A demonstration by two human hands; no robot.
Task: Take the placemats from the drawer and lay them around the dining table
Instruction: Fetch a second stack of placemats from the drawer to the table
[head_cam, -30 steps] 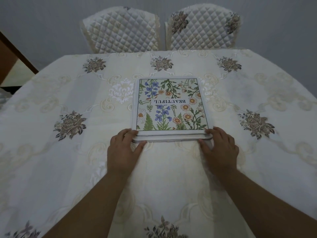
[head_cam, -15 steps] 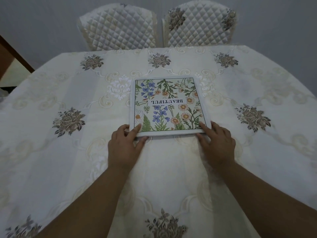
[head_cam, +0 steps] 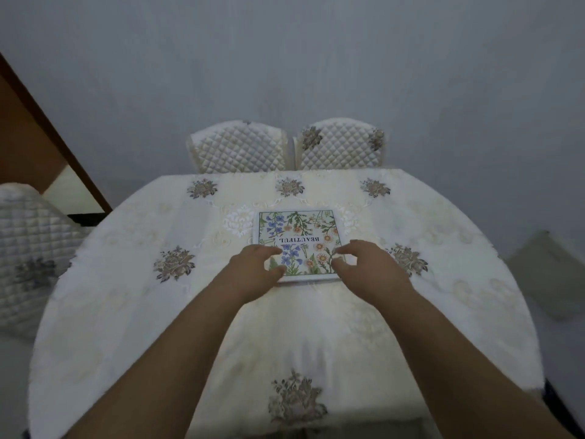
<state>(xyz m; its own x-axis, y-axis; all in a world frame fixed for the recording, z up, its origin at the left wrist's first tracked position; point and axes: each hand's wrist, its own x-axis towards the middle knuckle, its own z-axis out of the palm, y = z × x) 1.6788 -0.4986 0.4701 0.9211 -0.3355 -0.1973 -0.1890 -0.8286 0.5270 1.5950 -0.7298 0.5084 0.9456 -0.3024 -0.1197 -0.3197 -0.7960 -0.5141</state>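
Head view shows my left hand (head_cam: 253, 267) and right hand (head_cam: 364, 264) now lifted over the placemat stack (head_cam: 297, 229), no longer pressing its 6 o'clock edge. Fingers are loosely curled and apart, holding nothing. I judge the stack is settled on the dining table (head_cam: 126, 280), so I can take the top mat next.

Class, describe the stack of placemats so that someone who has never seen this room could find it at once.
Find the round dining table under its cream tablecloth, with two quilted chairs behind. The stack of placemats lies near its middle: flat, square, the only bright floral print, marked BEAUTIFUL.

Dining table (head_cam: 133, 312) under a cream floral cloth (head_cam: 316, 327); a stack of floral placemats (head_cam: 297, 229) lies just past centre, toward twelve o'clock.
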